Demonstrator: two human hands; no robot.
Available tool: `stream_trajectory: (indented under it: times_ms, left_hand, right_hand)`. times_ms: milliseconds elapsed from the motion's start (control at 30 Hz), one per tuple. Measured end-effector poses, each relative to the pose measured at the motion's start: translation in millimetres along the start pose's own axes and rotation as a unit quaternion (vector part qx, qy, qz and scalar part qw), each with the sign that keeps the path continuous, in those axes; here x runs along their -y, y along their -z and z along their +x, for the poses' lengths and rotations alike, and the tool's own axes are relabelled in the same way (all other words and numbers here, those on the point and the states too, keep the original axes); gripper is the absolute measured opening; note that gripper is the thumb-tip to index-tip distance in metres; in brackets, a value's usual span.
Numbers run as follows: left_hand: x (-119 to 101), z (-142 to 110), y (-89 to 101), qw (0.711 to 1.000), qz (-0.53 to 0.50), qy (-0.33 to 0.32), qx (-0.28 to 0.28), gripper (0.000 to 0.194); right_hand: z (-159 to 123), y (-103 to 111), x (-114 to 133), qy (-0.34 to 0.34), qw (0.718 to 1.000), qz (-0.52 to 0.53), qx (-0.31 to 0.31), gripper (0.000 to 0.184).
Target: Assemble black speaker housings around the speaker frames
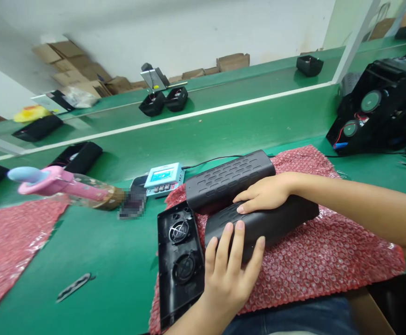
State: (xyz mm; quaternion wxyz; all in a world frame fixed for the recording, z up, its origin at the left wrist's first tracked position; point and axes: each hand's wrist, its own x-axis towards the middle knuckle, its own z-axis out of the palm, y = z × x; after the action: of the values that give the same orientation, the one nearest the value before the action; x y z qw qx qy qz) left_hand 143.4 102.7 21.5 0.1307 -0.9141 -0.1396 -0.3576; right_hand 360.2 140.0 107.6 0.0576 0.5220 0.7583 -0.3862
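Observation:
A black speaker casing (280,223) lies slanted on red bubble wrap (304,260). From the near left, my left hand (227,274) rests its outstretched, spread fingers on the casing's end and side. Laid over the top of that casing is my right hand (267,193), fingers extended to the left and not wrapped round it. Just behind stands a second black casing with a slotted pattern (231,179). To the left, a black open shell (180,251) shows two round speaker drivers inside. The underside of the casing beneath my hands is hidden.
A small light-blue device with a screen (164,179) stands behind the shell, cabled. Left are a pink-and-blue bottle (73,186), a grey cutter-like tool (73,287) and more bubble wrap (17,237). Stacked black shells (381,102) are at right. A green ledge (224,121) runs behind.

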Motion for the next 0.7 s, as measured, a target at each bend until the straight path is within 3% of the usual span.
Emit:
stream_trajectory:
  times_ms: [700]
  left_hand:
    - [4,9,5.2,0.999,0.019,-0.035,-0.002,0.014]
  right_hand:
    - [-1,0,3,-0.014,1.000,-0.009,-0.002,0.055]
